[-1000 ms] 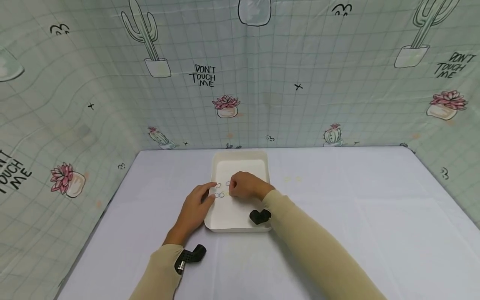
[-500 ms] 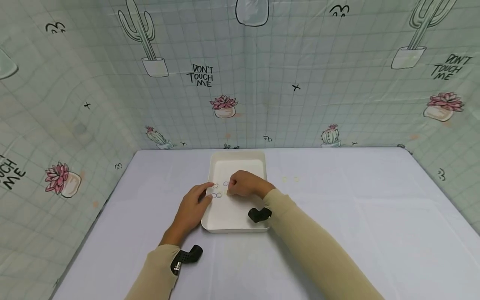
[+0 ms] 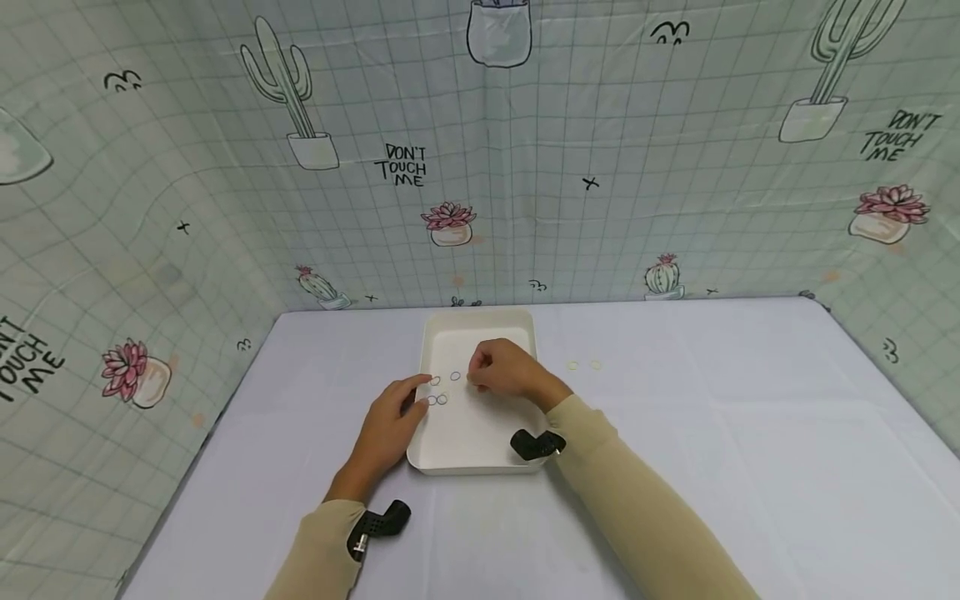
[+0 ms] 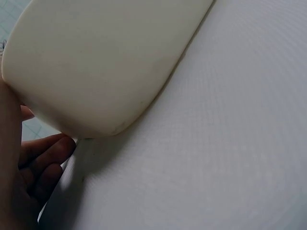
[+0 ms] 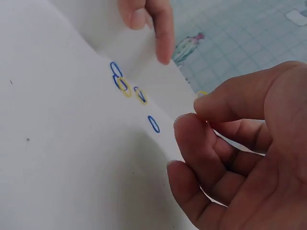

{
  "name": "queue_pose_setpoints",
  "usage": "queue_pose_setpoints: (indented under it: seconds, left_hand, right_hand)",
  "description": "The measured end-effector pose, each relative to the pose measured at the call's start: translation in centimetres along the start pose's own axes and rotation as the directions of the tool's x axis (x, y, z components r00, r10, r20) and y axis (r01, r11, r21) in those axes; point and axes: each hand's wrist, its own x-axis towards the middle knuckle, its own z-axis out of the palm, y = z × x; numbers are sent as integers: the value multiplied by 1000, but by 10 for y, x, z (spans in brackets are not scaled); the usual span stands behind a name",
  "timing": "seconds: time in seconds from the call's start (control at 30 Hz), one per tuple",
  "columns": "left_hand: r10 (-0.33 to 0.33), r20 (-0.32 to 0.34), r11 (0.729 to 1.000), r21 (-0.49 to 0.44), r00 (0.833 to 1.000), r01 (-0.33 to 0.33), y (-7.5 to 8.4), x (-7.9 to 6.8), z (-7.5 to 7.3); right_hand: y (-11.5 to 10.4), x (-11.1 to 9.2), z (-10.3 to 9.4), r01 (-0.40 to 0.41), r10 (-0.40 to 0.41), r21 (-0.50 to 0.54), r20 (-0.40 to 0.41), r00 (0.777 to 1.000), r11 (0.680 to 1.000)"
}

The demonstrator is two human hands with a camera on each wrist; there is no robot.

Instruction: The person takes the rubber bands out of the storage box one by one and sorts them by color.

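Cactus-print cloth [image 3: 352, 104] is backing the head view's left hand [image 3: 385, 421], whose relaxed fingers are touching the white tray [image 4: 105, 57] in the left-wrist view, probably steadying it, while, right-wrist, the right hand [image 5: 244, 165] is apparently pinching a yellow ring [image 5: 202, 93] between thumb and fingertip.

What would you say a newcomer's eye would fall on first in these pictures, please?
Probably the printed backdrop, with cacti and "DON'T TOUCH ME" lettering, behind the table. Next, the white tray on that table, the left hand at its left edge and the right hand over it, fingers pinched together. In the right wrist view, small blue rings and yellow rings inside the tray stand out.
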Motion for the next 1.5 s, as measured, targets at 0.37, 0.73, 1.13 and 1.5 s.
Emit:
queue_pose_setpoints:
  seconds: [0.37,0.73,1.13,1.5]
  left_hand:
    - [-4,0,1000,12,1000,4,1,-1,1]
    - [-8,1,1000,23,1000,8,-2,-5,-1]
    - [11,11,1000,8,1000,-11,-2,-2,1]
    - [7,10,1000,-2,1000,-7,-1,-1,-1]
  right_hand:
    - [2,-25,-12,16,-1,266,-57,998,964]
    - [6,-48,-21,2,31,335,-92,995,942]
    - [26,-69,-41,-21,117,457,-182,976,889]
    - [51,-87,-67,-47,175,463,-237,956,885]
